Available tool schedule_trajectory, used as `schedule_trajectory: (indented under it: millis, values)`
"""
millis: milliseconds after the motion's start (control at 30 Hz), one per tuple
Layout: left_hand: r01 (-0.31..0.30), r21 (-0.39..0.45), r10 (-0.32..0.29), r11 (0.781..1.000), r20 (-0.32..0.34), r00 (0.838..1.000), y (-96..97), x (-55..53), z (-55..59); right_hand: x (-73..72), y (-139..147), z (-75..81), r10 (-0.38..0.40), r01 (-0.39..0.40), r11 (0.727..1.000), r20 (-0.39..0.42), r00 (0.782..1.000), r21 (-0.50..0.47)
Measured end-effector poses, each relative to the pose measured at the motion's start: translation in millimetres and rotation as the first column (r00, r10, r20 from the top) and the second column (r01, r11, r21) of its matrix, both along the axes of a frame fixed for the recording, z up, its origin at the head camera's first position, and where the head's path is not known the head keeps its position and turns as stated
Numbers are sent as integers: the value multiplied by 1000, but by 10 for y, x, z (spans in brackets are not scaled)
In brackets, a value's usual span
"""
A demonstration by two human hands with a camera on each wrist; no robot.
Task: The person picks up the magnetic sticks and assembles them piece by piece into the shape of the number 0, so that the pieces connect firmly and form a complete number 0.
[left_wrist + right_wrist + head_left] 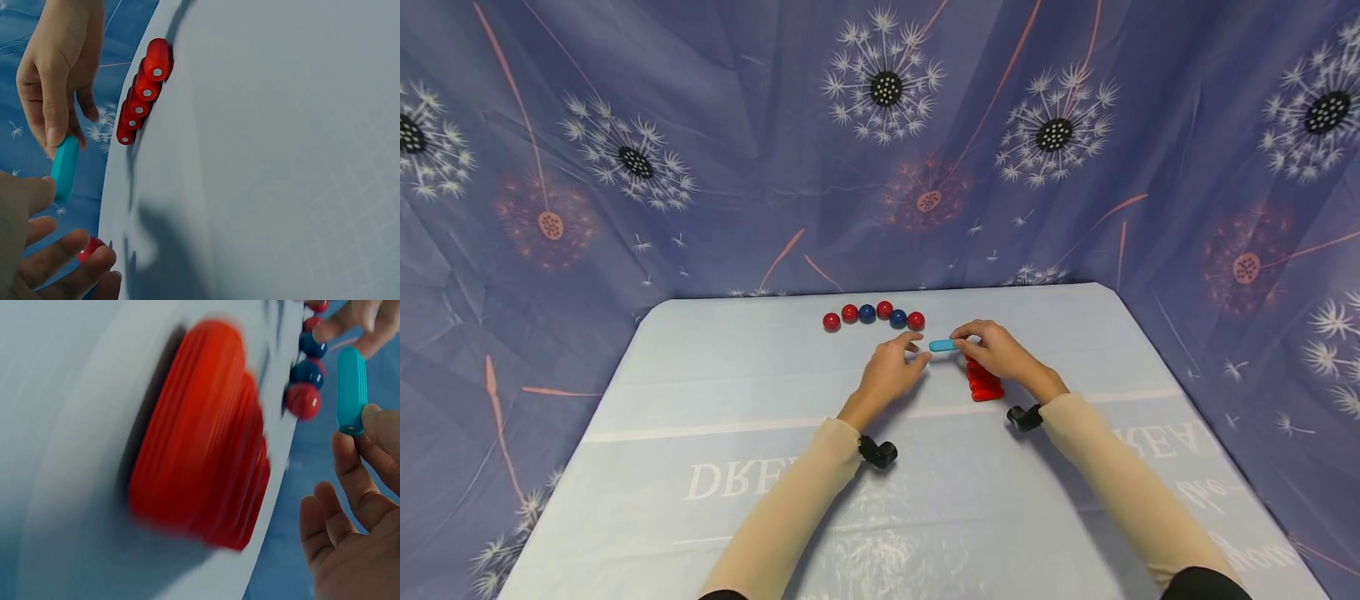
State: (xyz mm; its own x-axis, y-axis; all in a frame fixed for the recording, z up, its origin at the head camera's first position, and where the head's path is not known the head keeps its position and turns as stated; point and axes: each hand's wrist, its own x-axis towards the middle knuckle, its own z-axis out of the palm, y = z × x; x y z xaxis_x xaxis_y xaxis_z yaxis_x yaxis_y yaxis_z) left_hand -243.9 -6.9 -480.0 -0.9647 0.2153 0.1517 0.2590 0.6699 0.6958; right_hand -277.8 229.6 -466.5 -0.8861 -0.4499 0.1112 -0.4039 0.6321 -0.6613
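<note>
My right hand pinches a turquoise ribbed cylinder at one end, between thumb and fingers; a small pale dot shows on that end. My left hand reaches toward the cylinder's other end with fingers spread and slightly bent, holding nothing. In the head view a small gap lies between its fingertips and the cylinder. Several red ribbed cylinders lie side by side in a row on the table, just below the right hand. Red and dark blue balls, such as this blue ball, lie beyond the left hand.
The balls form a zigzag line near the far edge of the white-covered table. Behind it hangs a blue dandelion-print cloth. A black wrist camera sits on the left sleeve, another camera on the right.
</note>
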Motion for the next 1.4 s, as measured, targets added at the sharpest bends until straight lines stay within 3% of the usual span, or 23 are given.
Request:
schedule_trajectory:
  millis: [267, 600, 800, 1033, 1400]
  values:
    - [-24, 108, 30, 994, -52, 998, -137, 44, 3, 54, -318, -54, 49, -47, 997, 19, 999, -56]
    - [-70, 216, 84, 974, -58, 995, -414, 95, -103, 104, -694, -192, -17, 24, 993, 61, 998, -117]
    - [-61, 199, 78, 978, -79, 994, -581, 112, -161, 117, -879, -280, -20, 25, 993, 43, 999, -118]
    - [-78, 195, 91, 978, -57, 994, -675, 112, -219, 90, -1009, -341, -1, 4, 994, 35, 999, -106]
    - [-168, 169, 187, 971, -108, 976, -672, 83, -306, 11, -1085, -357, 20, -18, 998, 32, 999, -65]
